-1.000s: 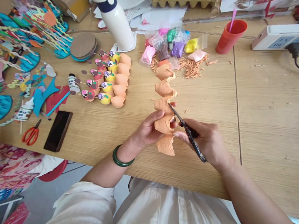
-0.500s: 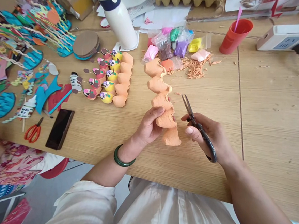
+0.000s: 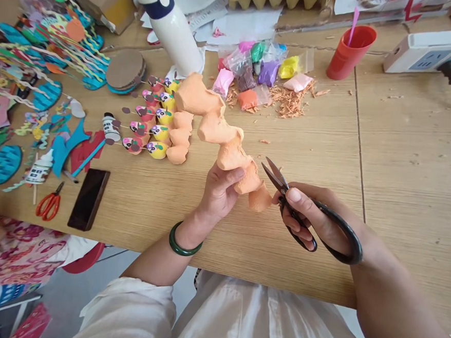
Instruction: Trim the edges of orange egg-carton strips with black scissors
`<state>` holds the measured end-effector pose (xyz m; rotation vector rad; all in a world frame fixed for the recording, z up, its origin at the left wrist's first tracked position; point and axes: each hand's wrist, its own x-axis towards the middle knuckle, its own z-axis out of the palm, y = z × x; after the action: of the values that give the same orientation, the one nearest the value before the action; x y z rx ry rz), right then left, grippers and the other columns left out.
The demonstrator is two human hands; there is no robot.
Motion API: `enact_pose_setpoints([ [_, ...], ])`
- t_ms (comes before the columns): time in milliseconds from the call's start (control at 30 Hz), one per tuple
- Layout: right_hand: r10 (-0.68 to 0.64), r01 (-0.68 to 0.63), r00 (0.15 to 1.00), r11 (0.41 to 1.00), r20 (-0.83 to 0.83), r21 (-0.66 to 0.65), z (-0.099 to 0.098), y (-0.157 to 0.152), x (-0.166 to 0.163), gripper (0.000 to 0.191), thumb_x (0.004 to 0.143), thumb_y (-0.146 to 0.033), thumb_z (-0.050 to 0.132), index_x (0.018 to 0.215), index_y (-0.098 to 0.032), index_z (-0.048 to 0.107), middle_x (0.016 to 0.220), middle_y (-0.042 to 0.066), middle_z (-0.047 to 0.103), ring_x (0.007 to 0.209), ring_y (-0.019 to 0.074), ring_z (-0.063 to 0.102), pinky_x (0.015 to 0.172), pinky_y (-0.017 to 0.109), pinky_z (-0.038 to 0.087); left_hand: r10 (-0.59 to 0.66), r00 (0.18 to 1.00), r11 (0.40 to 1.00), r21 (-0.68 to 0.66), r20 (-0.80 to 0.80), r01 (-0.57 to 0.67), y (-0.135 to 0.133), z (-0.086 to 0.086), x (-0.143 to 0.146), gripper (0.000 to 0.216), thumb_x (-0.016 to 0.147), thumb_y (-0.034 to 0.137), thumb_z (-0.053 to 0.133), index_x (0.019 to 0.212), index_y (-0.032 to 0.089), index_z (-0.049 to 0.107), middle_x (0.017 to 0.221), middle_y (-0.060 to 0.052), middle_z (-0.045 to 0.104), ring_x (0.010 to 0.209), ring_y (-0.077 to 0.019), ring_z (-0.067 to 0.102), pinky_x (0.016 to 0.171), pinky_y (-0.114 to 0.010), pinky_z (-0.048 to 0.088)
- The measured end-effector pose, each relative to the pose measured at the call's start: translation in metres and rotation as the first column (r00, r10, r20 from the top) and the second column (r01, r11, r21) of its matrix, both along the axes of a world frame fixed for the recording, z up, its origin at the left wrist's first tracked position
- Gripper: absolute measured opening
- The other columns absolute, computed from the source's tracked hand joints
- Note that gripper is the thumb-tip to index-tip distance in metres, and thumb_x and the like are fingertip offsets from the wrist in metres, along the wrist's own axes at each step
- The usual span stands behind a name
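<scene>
My left hand [image 3: 222, 192] grips an orange egg-carton strip [image 3: 230, 154] near its lower end, thumb on top. The strip is a row of several joined cups with ragged cut edges, tilted up toward the far left. My right hand [image 3: 311, 211] holds black-handled scissors [image 3: 282, 186], their blades parted and pointing at the strip's right side, with a gap between. Beyond the strip's upper end stand rows of carton cups: plain orange ones [image 3: 179, 137], yellow painted ones [image 3: 159, 132] and red painted ones [image 3: 138, 128] with clay decorations.
Bags of coloured clay [image 3: 251, 75] and orange carton scraps [image 3: 292, 101] lie at the back. A red cup [image 3: 349, 54], white bottle [image 3: 176, 37] and power strip [image 3: 434, 52] stand beyond. On the left are a phone [image 3: 89, 199], red-handled scissors [image 3: 49, 203], glue bottles and paper crafts.
The egg-carton strip has swung, its far end moving left over the plain cups. The scissors have turned and opened wider, and my right hand has shifted slightly right.
</scene>
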<state>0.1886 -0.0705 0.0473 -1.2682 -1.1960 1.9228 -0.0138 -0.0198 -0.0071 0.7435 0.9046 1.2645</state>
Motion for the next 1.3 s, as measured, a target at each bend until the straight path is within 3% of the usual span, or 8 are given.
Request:
enact_pose_setpoints([
  [133,0.03,-0.032,0.999,0.998,-0.037,-0.051,-0.001,0.001,-0.005,0.063,0.087,-0.079,0.061,0.073,-0.018,0.054,0.056,-0.005,0.048,0.039,0.0062,0.044,0.037,0.02,0.037,-0.017,1.0,1.0,0.008,-0.008,0.017,-0.003,0.0,0.002,0.037,0.067,0.042,0.094,0.093,0.023,0.075,0.089,0.002,0.075,0.084,-0.0133,0.07,0.084,-0.027,0.055],
  [400,-0.036,0.031,0.998,0.997,-0.06,-0.077,-0.005,0.0,-0.016,0.062,0.088,-0.079,0.059,0.083,-0.017,0.062,0.053,-0.006,0.045,0.037,0.0074,0.042,0.036,0.021,0.038,-0.015,1.0,1.0,-0.001,-0.018,0.015,-0.005,0.0,0.007,0.035,0.065,0.041,0.095,0.085,0.022,0.074,0.084,0.002,0.073,0.081,-0.0138,0.067,0.084,-0.028,0.054],
  [700,-0.022,0.021,0.999,1.0,0.038,0.012,-0.007,0.001,-0.011,0.063,0.084,-0.08,0.063,0.07,-0.019,0.054,0.054,-0.005,0.043,0.041,0.0068,0.043,0.035,0.019,0.038,-0.007,1.0,1.0,0.026,-0.023,0.007,-0.006,-0.001,0.006,0.034,0.064,0.039,0.096,0.082,0.023,0.072,0.082,0.004,0.073,0.079,-0.0124,0.068,0.084,-0.028,0.055],
  [1000,0.027,-0.031,0.993,0.999,0.117,0.036,-0.006,0.004,-0.003,0.061,0.082,-0.077,0.067,0.073,-0.018,0.059,0.057,-0.004,0.045,0.042,0.0077,0.044,0.035,0.02,0.038,0.006,0.997,0.997,0.075,-0.082,0.0,-0.005,-0.004,0.006,0.032,0.065,0.04,0.095,0.08,0.022,0.072,0.089,0.001,0.074,0.087,-0.0152,0.068,0.089,-0.03,0.055],
  [1300,0.005,-0.003,0.998,1.0,0.061,-0.028,-0.008,0.004,-0.006,0.062,0.083,-0.079,0.066,0.082,-0.017,0.068,0.056,-0.005,0.045,0.04,0.0079,0.043,0.035,0.022,0.037,0.008,0.997,0.999,0.047,-0.077,-0.004,-0.005,-0.004,0.006,0.038,0.065,0.041,0.095,0.092,0.024,0.073,0.093,0.001,0.075,0.092,-0.0178,0.07,0.092,-0.033,0.055],
])
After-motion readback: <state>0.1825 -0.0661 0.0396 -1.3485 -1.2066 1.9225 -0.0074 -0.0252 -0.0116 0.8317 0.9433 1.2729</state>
